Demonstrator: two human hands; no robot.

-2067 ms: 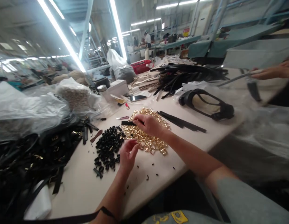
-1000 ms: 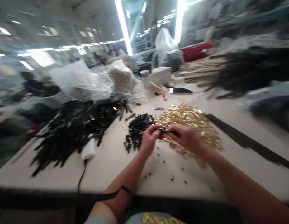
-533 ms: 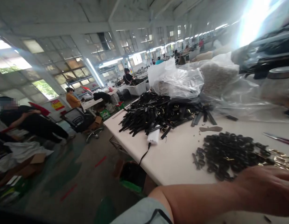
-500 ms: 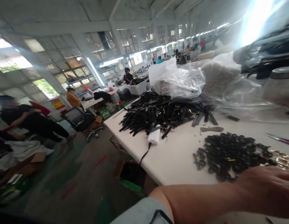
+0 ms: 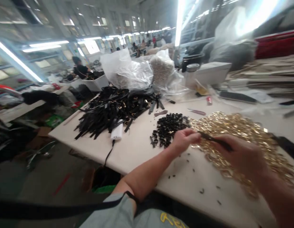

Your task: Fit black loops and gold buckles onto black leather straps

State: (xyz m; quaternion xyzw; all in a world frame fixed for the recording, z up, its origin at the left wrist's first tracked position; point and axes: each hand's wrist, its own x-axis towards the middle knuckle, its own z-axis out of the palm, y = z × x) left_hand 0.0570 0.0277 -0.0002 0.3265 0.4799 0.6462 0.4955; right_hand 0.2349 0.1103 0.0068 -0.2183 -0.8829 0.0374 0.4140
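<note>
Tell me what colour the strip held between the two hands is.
Black; the strip shows best in the current head view, though slightly blurred.

We grip a flat black strip [image 5: 211, 138] in our bare right hand [image 5: 243, 155], its left end at our left hand [image 5: 184, 139], near shiny gold metal buckles [image 5: 232, 123].

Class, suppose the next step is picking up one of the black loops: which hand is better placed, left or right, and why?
Probably the left hand: it is right beside the black loops. The right hand is farther away, among the gold pieces, and holds a black strip.
</note>
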